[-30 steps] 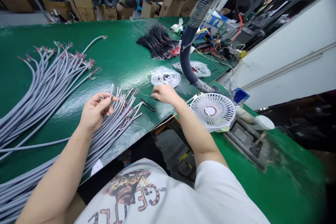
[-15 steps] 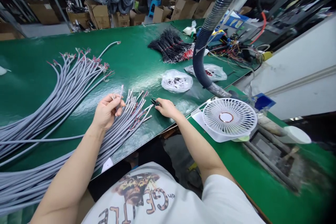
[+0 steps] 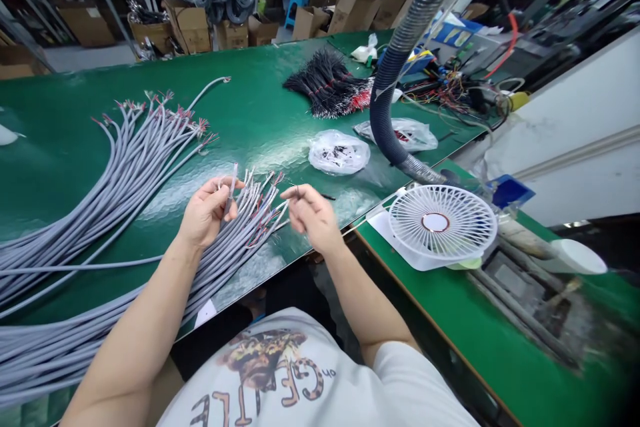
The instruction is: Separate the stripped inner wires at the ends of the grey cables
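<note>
Gripping one grey sheathed cable (image 3: 231, 187) upright, the left hand (image 3: 205, 210) holds it above the green workbench (image 3: 250, 90), beside the fanned grey cable bundle (image 3: 260, 210). The right hand (image 3: 313, 213) curls nearby; its grasp cannot be told. A short, firm hold best steadies the cable end.
</note>
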A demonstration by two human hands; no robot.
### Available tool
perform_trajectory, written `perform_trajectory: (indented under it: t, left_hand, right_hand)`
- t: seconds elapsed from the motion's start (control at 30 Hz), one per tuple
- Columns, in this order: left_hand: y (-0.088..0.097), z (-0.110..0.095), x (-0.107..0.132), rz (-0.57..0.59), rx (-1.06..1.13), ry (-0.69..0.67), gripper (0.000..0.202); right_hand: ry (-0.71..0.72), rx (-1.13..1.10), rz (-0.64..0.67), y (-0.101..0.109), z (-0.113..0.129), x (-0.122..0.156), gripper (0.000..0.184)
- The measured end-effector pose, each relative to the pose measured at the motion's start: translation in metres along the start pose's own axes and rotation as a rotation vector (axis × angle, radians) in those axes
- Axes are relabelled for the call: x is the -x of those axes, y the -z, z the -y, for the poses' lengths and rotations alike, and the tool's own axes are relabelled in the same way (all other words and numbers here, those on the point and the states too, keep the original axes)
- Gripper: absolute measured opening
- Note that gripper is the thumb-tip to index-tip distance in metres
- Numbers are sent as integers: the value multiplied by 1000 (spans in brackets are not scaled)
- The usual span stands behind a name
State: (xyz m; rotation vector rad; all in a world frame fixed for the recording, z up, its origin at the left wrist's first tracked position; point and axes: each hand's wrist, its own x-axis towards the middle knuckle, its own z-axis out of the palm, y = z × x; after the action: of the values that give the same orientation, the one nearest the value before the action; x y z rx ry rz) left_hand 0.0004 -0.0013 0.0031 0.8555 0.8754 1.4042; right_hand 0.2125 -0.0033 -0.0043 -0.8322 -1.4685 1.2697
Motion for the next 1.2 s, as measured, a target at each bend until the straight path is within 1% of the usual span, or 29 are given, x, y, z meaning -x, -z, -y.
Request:
perform_trajectory:
  t: [0.07, 0.13, 0.2, 0.27, 0.33, 0.4, 0.53, 0.63, 0.7, 0.77, 0.8, 0.9, 0.97, 1.03, 1.07, 1.1, 1.13, 1.2]
  left_hand:
    - [-1, -1, 0, 11, 3, 8, 28]
    - [-1, -2, 1, 32, -1, 20, 28]
    - [-1, -2, 1, 64, -11, 34, 28]
    - [0, -2, 2, 95, -17, 61, 32]
    - [1, -1, 2, 114, -34, 86, 37]
    - [2, 2, 1, 109, -75, 62, 35]
    - [5, 10, -2, 45, -211, -133, 19]
    - [6, 12, -3, -25, -298, -216, 13]
    - [7, 11, -3, -88, -250, -232, 14]
    - [6, 7, -2, -106, -138, -213, 19]
    - [6, 5, -1, -82, -80, -195, 22]
    - [7, -2, 2, 73, 42, -142, 28]
    - [8, -6, 2, 111, 63, -110, 33]
    - [10, -8, 1, 90, -19, -51, 38]
    - [12, -8, 0, 112, -107, -4, 40]
    - [14, -9, 0, 176, -213, 52, 41]
    - [16, -9, 0, 267, -316, 102, 41]
    - [20, -11, 2, 437, -454, 153, 42]
  right_hand:
    - [65, 108, 19, -19, 3, -1, 34]
    - [118, 212, 40, -35, 1, -6, 34]
    - [151, 269, 81, -46, -3, -14, 30]
    - [172, 296, 128, -53, -8, -23, 26]
    - [185, 321, 151, -55, -13, -29, 20]
    - [194, 344, 151, -54, -15, -32, 18]
    - [208, 408, 111, -50, -15, -31, 18]
    - [202, 459, 75, -47, -15, -28, 22]
    - [185, 464, 58, -46, -17, -27, 23]
    - [175, 454, 45, -46, -17, -27, 23]
    - [180, 446, 39, -46, -17, -27, 22]
    - [225, 434, 33, -46, -14, -24, 22]
    - [261, 449, 38, -46, -10, -21, 22]
    - [305, 474, 42, -45, -7, -17, 22]
    - [330, 488, 44, -44, -5, -15, 22]
    - [353, 504, 46, -43, -4, -14, 23]
    - [371, 522, 49, -42, -3, -13, 23]
    - [398, 561, 56, -38, -2, -12, 23]
